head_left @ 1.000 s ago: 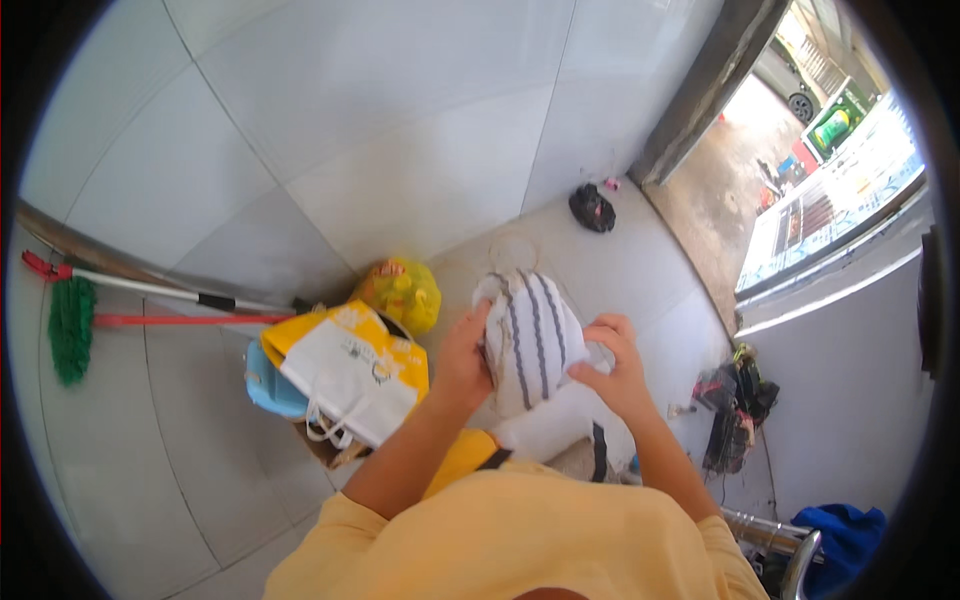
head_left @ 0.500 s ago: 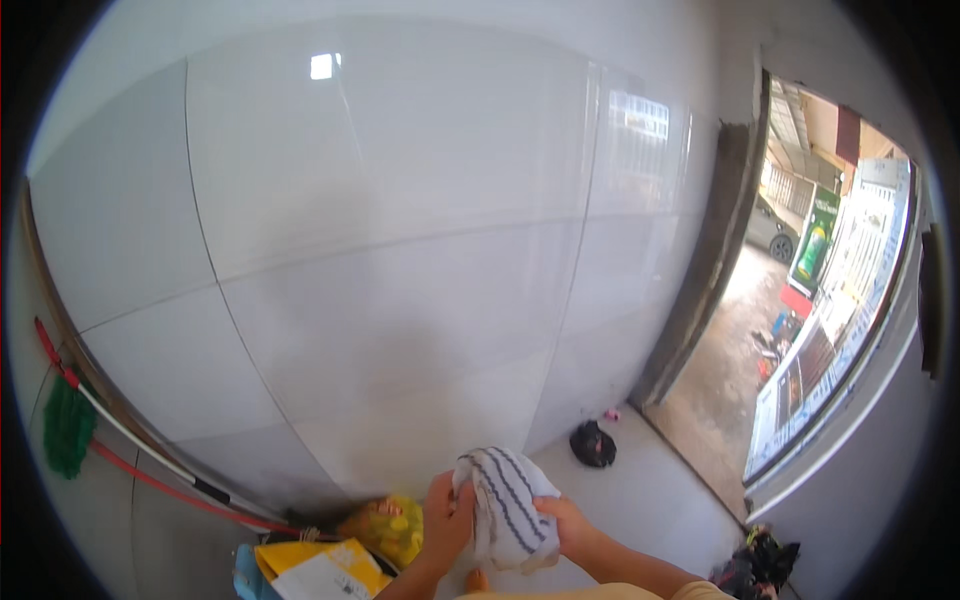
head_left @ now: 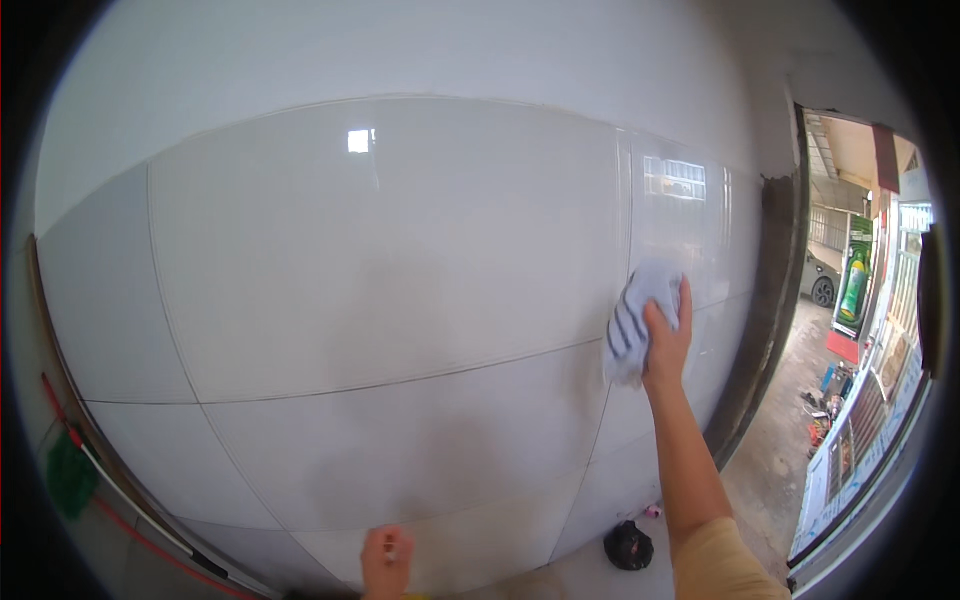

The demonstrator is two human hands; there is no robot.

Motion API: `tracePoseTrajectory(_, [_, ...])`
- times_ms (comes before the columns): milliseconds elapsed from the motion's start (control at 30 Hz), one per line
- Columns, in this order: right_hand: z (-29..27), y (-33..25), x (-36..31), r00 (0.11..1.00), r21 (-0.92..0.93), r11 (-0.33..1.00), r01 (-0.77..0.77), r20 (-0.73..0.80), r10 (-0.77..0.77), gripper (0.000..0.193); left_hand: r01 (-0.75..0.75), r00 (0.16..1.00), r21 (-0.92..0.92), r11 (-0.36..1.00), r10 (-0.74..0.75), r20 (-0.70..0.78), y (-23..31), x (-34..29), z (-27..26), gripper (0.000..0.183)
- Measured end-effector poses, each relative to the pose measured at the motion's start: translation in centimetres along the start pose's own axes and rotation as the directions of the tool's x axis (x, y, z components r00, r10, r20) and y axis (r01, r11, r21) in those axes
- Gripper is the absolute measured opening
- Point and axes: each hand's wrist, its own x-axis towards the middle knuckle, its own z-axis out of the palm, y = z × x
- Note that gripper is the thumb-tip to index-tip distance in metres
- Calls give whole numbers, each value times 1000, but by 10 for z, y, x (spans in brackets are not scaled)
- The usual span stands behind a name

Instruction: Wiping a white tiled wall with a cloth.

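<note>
My right hand (head_left: 670, 340) is stretched out to the right, gripping a white cloth (head_left: 630, 325) with dark stripes. The bunched cloth lies against the tiled wall (head_left: 430, 250), close to a vertical joint between glossy pale tiles. Low in the view, my left hand (head_left: 387, 558) is raised in front of the lower tiles, apart from the cloth. Its fingers are curled in, and I see nothing held in them.
A black plastic bag (head_left: 628, 546) sits on the floor at the wall's foot, beside a small pink thing (head_left: 653, 511). On the right is a doorway with a dark rough edge (head_left: 775, 290). A green brush (head_left: 70, 472) and poles stand at far left.
Both hands held the cloth low down; now only the right has it, raised up and right onto the wall. My left hand has let go and moved left. The view has tilted upward.
</note>
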Motion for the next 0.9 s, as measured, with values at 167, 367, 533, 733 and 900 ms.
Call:
tracePoseTrajectory(167, [1, 108, 93, 886, -514, 734, 444, 132, -444, 60, -74, 973, 304, 950, 135, -186, 15, 61, 3, 45])
tracePoseTrajectory(367, [123, 79, 86, 407, -359, 199, 912, 730, -549, 50, -85, 907, 507, 858, 277, -317, 27, 131, 53, 79])
tracePoseTrajectory(533, [103, 67, 212, 461, -470, 202, 859, 542, -703, 49, -13, 837, 637, 771, 357, -414, -7, 161, 90, 93])
tracePoseTrajectory(733, [-5, 104, 325, 818, -853, 435, 288, -17, -574, 51, 111, 868, 659, 744, 250, -428, -31, 169, 102, 102])
tracePoseTrajectory(900, [54, 89, 291, 807, -795, 452, 405, 79, -585, 49, 19, 896, 691, 722, 294, -332, -28, 169, 99, 103])
